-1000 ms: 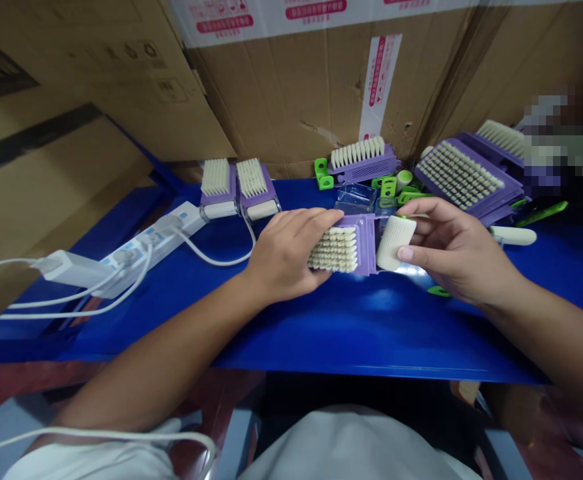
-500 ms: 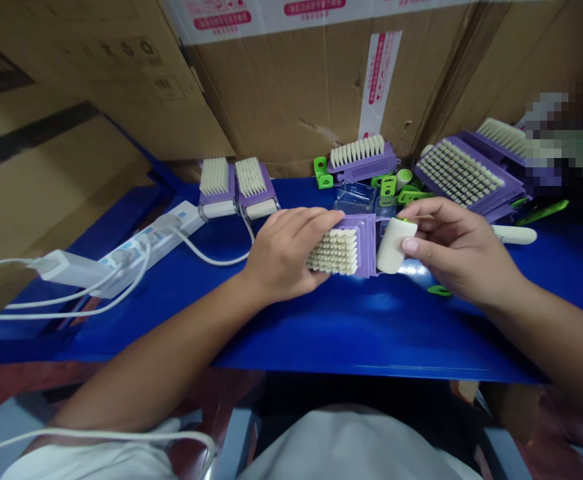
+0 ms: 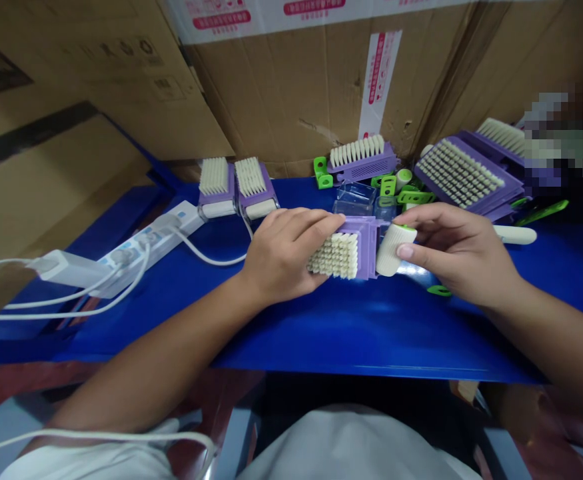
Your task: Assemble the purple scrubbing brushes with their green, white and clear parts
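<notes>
My left hand point(image 3: 288, 257) is wrapped round a purple brush head point(image 3: 368, 247) with cream bristles point(image 3: 338, 257), held above the blue table. At the right end of the brush head is a ribbed cream roller point(image 3: 395, 250) with a green end. The fingers and thumb of my right hand point(image 3: 451, 250) close on this roller from the right. Whether the roller is joined to the brush head I cannot tell. Just behind the hands lie clear plastic pieces point(image 3: 355, 197).
Two purple brushes point(image 3: 256, 183) stand at the back left, beside a white power strip point(image 3: 146, 247) with cables. More purple brushes point(image 3: 464, 173) and green parts point(image 3: 416, 195) lie at the back right. Cardboard boxes point(image 3: 296, 93) line the far edge of the blue table point(image 3: 351, 340).
My right thumb and fingers have shifted slightly left on the roller, and its green end shows more. The brush head has barely moved in my left hand.
</notes>
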Motion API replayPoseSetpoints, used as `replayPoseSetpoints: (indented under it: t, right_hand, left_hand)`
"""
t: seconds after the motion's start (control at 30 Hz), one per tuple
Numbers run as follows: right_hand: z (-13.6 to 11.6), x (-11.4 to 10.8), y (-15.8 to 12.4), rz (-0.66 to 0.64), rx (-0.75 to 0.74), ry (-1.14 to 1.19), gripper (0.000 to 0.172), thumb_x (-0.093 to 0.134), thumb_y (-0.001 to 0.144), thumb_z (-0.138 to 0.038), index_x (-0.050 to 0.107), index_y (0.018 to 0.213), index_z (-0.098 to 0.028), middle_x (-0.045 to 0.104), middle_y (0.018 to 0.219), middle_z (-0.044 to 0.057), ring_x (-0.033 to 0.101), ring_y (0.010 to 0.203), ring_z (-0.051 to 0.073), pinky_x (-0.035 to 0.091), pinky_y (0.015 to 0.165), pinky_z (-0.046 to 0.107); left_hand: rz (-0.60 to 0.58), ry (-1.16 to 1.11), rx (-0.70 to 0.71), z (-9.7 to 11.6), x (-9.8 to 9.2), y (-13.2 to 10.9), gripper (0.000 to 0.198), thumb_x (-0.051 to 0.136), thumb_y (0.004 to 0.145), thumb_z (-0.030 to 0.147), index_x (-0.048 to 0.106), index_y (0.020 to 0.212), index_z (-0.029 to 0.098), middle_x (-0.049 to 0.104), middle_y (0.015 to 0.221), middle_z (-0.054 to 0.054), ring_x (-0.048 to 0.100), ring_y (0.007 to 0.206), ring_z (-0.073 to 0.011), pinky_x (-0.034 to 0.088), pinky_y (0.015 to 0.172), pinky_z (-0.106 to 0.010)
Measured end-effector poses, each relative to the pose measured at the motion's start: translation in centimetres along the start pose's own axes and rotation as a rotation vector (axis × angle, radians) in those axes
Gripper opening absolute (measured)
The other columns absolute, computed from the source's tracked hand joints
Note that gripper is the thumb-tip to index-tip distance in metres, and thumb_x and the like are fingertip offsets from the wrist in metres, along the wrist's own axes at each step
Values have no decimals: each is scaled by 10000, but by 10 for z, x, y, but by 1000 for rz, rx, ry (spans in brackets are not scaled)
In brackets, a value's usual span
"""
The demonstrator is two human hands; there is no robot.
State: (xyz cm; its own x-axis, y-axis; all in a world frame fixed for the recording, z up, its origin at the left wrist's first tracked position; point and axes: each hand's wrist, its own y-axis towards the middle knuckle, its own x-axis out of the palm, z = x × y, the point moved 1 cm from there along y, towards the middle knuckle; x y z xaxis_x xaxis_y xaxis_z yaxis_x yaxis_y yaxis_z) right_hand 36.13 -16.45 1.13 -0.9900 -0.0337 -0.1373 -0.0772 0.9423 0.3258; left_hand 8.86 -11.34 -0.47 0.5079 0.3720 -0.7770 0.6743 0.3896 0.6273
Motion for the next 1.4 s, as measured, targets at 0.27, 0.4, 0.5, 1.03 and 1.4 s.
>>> replayPoseSetpoints:
  t: [0.27, 0.4, 0.5, 1.03, 1.4]
  right_hand:
    - [-2, 5, -4, -34, 43, 26, 350, 1043, 722, -278, 833, 999, -320, 842, 1017, 20, 791, 821, 215, 724, 740, 372]
    - [-1, 6, -5, 0, 33, 71, 442, 1088, 658, -287, 735, 924, -295, 797, 876, -16, 774, 751, 194, 698, 666, 323]
    - [0, 7, -5, 25, 38, 64, 454, 1100, 637, -306, 736, 907, -291, 781, 899, -12, 768, 786, 197, 705, 704, 336]
    - [8, 2, -4, 80, 101, 95, 373, 1015, 806, -410, 788, 1091, -328, 844, 1015, 19, 814, 905, 236, 710, 788, 394]
    - [5, 4, -1, 41, 165, 159, 504, 1111, 603, -298, 794, 994, -288, 884, 939, 3, 820, 767, 188, 710, 684, 302]
  left_hand:
    - [-36, 31, -5, 4, -1, 1, 583, 699, 912, 326, 631, 1484, 239, 809, 1355, -125, 781, 1204, -336, 552, 1015, -470]
    - [-14, 36, 2, 4, 0, 1, 624, 712, 875, 308, 626, 1486, 218, 812, 1349, -131, 783, 1195, -340, 550, 998, -466]
    - [-4, 39, 5, 6, 0, 1, 630, 724, 865, 302, 625, 1480, 210, 813, 1346, -130, 786, 1189, -342, 550, 988, -465]
    - [0, 33, -45, 4, -4, 2, 651, 724, 894, 316, 598, 1522, 201, 797, 1380, -134, 780, 1211, -333, 547, 1009, -455]
    - [88, 65, 63, 7, -4, 1, 601, 728, 904, 304, 609, 1483, 193, 813, 1337, -123, 790, 1164, -312, 534, 968, -430]
